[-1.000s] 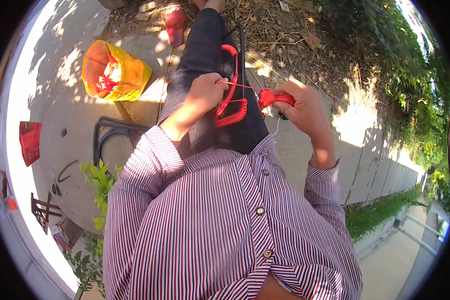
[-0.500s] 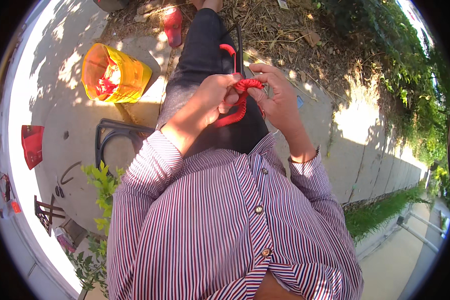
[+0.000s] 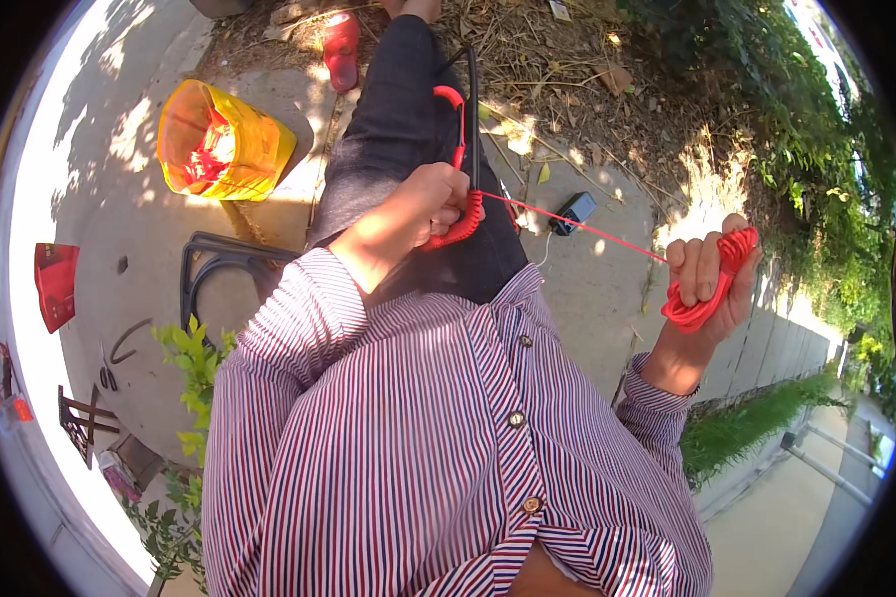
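Taut red cord (image 3: 617, 240), looped bundle (image 3: 735, 249)

The concrete floor (image 3: 154, 289) was found to bear a yellow container (image 3: 261, 159) and, by its far edge, a red slipper (image 3: 339, 58). Scissors (image 3: 108, 379) and a dark curved strip (image 3: 119, 350) lay toward its left edge, nearer the wearer.
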`<action>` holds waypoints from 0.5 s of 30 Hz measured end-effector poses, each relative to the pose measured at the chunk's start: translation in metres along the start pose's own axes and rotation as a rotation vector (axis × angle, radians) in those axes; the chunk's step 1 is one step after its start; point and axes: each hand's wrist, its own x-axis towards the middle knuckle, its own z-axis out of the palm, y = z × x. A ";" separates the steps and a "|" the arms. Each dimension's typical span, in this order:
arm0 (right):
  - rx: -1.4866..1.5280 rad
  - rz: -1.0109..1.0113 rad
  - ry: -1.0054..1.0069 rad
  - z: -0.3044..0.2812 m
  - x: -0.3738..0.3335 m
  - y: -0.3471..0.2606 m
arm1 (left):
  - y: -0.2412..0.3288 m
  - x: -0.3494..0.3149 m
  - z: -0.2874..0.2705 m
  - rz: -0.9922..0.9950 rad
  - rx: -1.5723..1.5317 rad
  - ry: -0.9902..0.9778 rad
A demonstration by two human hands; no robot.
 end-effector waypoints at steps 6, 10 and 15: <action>-0.183 -0.050 0.338 -0.026 0.011 0.036 | -0.006 -0.025 0.032 0.635 0.355 0.322; -0.491 0.153 -0.007 0.007 0.010 0.106 | -0.002 -0.057 0.067 1.062 0.917 0.117; 0.003 0.303 0.042 0.029 0.012 0.136 | 0.013 -0.073 0.057 0.675 -0.017 -0.135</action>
